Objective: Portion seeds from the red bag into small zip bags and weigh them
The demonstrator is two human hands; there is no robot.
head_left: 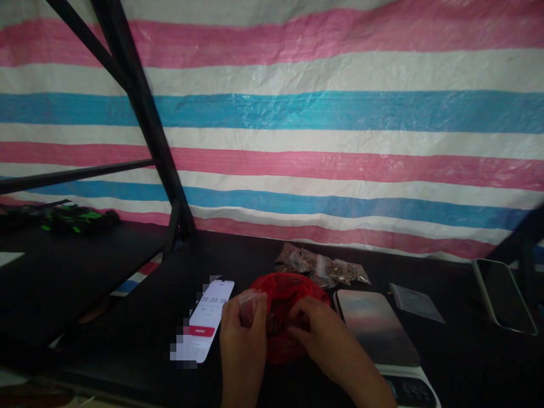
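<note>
My left hand (246, 323) is closed on a small clear plastic bag (249, 306) at the left rim of a red bag (284, 352). My right hand (312, 323) reaches into the red bag from the right, its fingers pinched together beside small dark pieces inside; what they hold is too small to make out. Several filled clear packets (335, 270) lie just behind the red bag. To the right of it stands a digital scale (378, 327) with a bare metal plate.
A phone showing a timer (208, 320) lies on the left of the black table (140, 340). Right of the scale are a flat clear bag (416, 303) and another phone (505, 297). A black metal frame (147, 116) rises at the left, before a striped sheet (340, 113).
</note>
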